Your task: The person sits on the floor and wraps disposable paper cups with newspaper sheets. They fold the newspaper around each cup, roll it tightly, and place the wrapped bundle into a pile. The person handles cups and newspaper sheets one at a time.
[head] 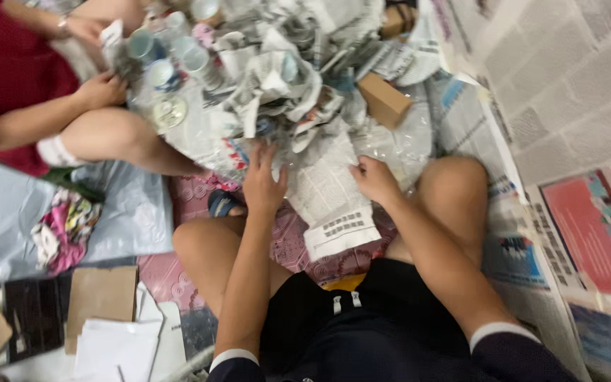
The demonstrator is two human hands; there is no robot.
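Left hand [262, 185] spread flat, fingers apart, on the near edge of a heap of crumpled newspaper [277, 78]; right hand [374, 178] closed on the right edge of a newspaper sheet [330, 201], lying between the knees with its long axis running from the heap toward the lap. Several small empty cups [171, 53] beside the heap, open mouths tilted toward the camera, near another person's hand [100, 90]; a brown cardboard box [385, 99] just right. Floor laid with newspaper spreads [574, 106] and clear plastic.

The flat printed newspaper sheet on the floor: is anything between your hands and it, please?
Nothing visible does. The left hand and right hand already rest on the flat printed newspaper sheet, below the heap of crumpled newspaper.
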